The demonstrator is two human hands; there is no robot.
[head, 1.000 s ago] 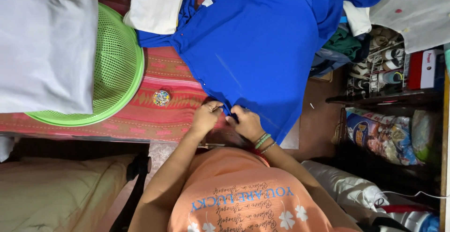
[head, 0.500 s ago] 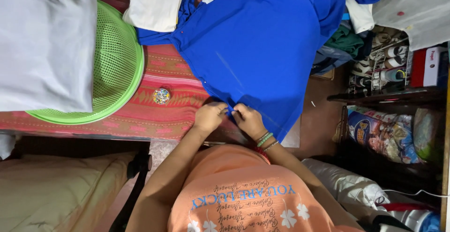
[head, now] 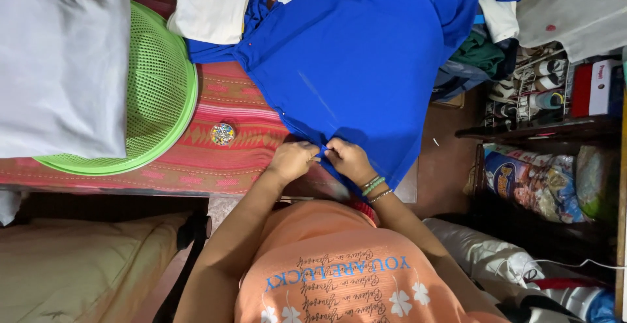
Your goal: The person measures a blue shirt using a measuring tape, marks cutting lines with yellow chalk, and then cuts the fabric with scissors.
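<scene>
A large blue shirt (head: 366,68) lies spread over a table covered with a red striped woven cloth (head: 222,166). Both hands meet at the shirt's near hem. My left hand (head: 290,161) pinches the hem's edge from the left. Right beside it, my right hand (head: 349,161), with beaded bracelets at the wrist, grips the same edge, fingertips almost touching the left ones. A small fold of blue fabric sits between them. My orange shirt fills the bottom of the view.
A green mesh basket (head: 157,101) stands at the left with a folded white cloth (head: 59,68) over it. A folded cream cloth (head: 209,3) lies at the back. A small round multicoloured object (head: 223,133) rests on the table. A shoe shelf (head: 529,88) and bags crowd the right.
Both hands stay at the shirt's hem and have only shifted slightly, their fingers working the same bit of edge. The shirt and the other things have not moved.
</scene>
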